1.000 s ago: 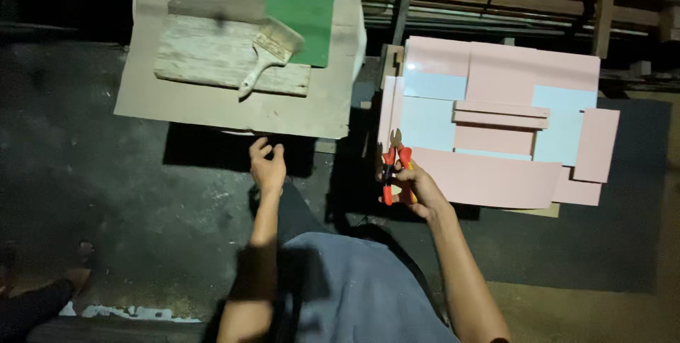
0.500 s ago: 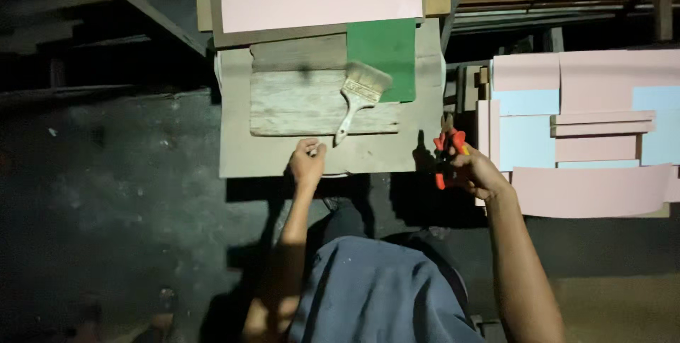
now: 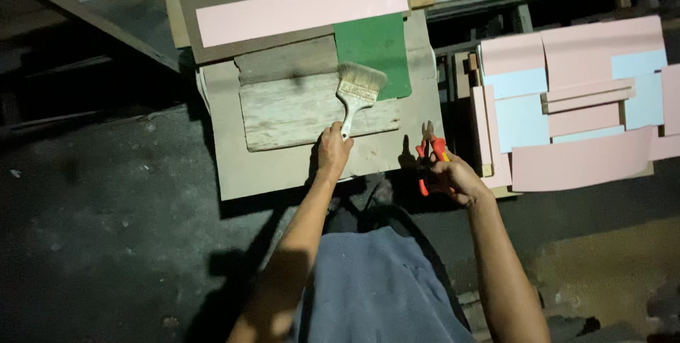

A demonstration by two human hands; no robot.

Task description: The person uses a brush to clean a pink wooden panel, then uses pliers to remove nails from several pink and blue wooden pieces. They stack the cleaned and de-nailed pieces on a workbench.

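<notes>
Head view:
- Left hand (image 3: 333, 150) at the lower end of the brush (image 3: 358, 95) handle, fingers curled around the handle tip; looks like a grasp, though how firm cannot be told.
- Brush lying on the plank (image 3: 297, 113), long axis running up and slightly right from the hand, bristles at the far end resting partly over the green sheet (image 3: 375, 53).
- Plank lying flat on the grey board (image 3: 241, 166), with a pink strip (image 3: 301, 9) across the board's far edge.
- Left arm stretched almost straight forward from the body, wrist just past the board's near edge.
- Right hand (image 3: 450, 176) clenched around the red handles of the pliers (image 3: 430, 152), tool upright, nose pointing away from the body, jaws seemingly closed on nothing.
- Right hand held in the air just off the board's right edge, well apart from the brush; left hand clearly the nearer one.
- Right elbow bent, forearm angled up and inward.
- Pink and pale blue panels (image 3: 574, 102) stacked to the right, beyond the pliers, untouched.
</notes>
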